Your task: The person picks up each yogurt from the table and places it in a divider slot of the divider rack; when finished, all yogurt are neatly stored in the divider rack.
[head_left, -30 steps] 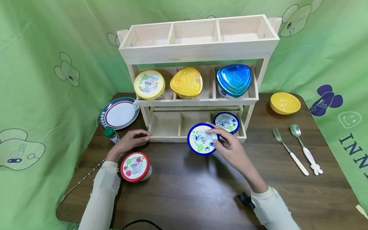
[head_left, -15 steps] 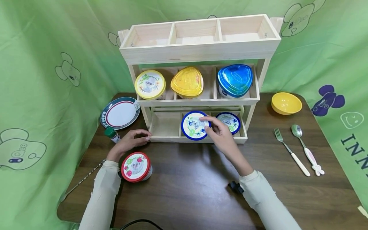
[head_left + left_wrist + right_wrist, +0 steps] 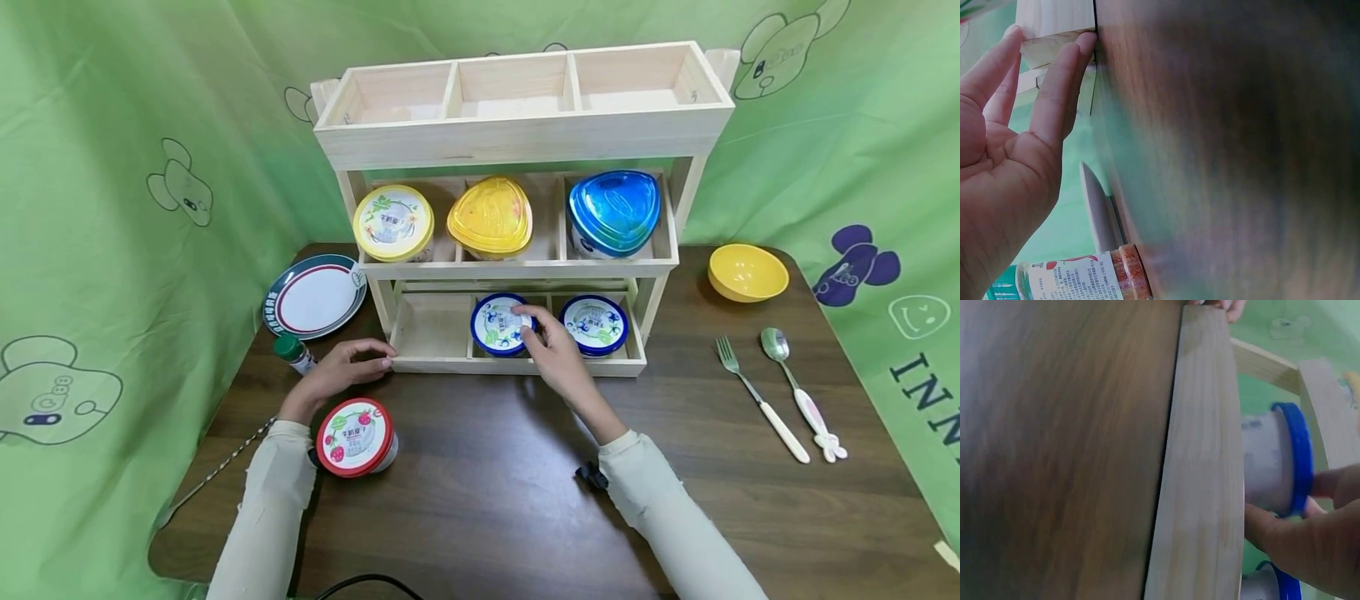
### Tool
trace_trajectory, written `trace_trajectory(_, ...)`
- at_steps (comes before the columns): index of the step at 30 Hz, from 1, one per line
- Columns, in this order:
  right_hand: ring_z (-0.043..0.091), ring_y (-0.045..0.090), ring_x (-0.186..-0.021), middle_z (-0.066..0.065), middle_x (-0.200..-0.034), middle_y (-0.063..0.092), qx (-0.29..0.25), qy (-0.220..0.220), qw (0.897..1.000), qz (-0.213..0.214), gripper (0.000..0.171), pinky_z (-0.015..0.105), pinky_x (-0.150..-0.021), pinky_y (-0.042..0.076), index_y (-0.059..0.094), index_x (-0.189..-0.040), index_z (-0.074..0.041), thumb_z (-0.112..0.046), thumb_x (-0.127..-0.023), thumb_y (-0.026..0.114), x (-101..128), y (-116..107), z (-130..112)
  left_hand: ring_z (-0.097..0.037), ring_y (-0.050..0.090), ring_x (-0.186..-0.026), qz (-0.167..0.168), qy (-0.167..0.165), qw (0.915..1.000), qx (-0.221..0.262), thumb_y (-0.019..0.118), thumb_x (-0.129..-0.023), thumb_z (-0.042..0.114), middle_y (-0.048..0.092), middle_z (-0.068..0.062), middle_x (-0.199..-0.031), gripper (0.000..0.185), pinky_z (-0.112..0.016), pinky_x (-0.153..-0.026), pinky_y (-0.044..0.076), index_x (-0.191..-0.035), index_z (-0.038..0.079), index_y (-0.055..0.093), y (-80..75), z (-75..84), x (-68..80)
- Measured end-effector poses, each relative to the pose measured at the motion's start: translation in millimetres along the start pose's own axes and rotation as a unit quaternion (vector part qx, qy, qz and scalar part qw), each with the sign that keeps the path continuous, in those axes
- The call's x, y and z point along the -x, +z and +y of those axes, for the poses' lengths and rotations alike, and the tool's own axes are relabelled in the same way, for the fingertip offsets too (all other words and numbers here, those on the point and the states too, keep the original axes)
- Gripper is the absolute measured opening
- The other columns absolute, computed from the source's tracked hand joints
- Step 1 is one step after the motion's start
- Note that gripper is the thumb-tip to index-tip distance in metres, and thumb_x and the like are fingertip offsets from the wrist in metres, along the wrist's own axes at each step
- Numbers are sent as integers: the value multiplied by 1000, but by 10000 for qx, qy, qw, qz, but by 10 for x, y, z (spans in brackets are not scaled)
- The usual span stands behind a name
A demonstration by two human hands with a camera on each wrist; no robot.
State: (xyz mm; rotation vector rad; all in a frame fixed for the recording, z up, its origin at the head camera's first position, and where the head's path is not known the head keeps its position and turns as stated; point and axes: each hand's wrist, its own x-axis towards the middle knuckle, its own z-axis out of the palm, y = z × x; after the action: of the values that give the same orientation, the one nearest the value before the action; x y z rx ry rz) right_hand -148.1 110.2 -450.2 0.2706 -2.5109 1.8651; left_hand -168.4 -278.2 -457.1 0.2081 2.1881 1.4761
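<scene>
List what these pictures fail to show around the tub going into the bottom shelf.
- Blue-lidded tub: whether it rests on the shelf floor; head view, front rail hides its base.
- Its label: too small, head view.
- Right hand: cut off by the right wrist frame edge.
- Tabletop: blurred, left wrist view.

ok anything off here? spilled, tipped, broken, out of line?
Nothing stands out. The tubs on the wooden rack sit upright, each in its own compartment. The right hand holds the blue-rimmed tub upright in the bottom middle slot; the left hand rests against the rack's front corner. No spills or damage visible.
</scene>
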Motion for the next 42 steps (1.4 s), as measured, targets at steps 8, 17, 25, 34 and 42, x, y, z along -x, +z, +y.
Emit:
trace_trajectory(8, 48, 27, -160, 26, -171, 34, 1012, -104, 9944, -283, 46, 69, -126, 23, 58, -155, -7, -15, -110, 60, 98, -57, -49, -23, 68, -117, -26, 53, 10000, -14, 67, -110, 13, 64, -22, -136, 34, -28, -100, 58, -139, -4, 66, 9, -3, -25)
trace_trajectory(17, 41, 39, -156, 19, -170, 40, 406, -671, 9961, -410, 38, 50, -118, 44, 61, -150, -2, -8, -113, 56, 381, -319, -79, -22, 68, -118, -53, 30, 10000, 13, 66, -110, 12, 63, -22, -138, 34, -29, -101, 57, -139, -4, 66, 29, -15, -31)
trace_trajectory(25, 40, 60, -135, 22, -145, 66, 38, -841, 9945, -616, 33, 19, -106, 49, 65, -142, 4, 1, -111, 56, 698, -604, 161, -20, 68, -118, -66, 42, 10000, 26, 66, -110, 12, 63, -21, -138, 34, -29, -101, 57, -140, -4, 66, 11, -13, -27)
trace_trajectory(34, 42, 57, -140, 18, -154, 61, 152, -770, 9936, -818, 36, 44, -108, 53, 63, -146, 0, -2, -110, 59, 1038, -395, 163, -18, 69, -116, -58, 160, 9998, 44, 68, -109, 17, 65, -18, -135, 34, -30, -101, 58, -138, -1, 68, 6, -12, -2)
trace_trajectory(42, 42, 54, -145, 21, -158, 56, -529, -317, 9919, -1113, 44, 54, -113, 48, 57, -151, 1, -7, -108, 63, 1111, 171, 39, -19, 69, -117, -147, 333, 9993, 39, 68, -110, 19, 66, -16, -133, 33, -29, -101, 57, -137, 1, 70, -10, -36, 12)
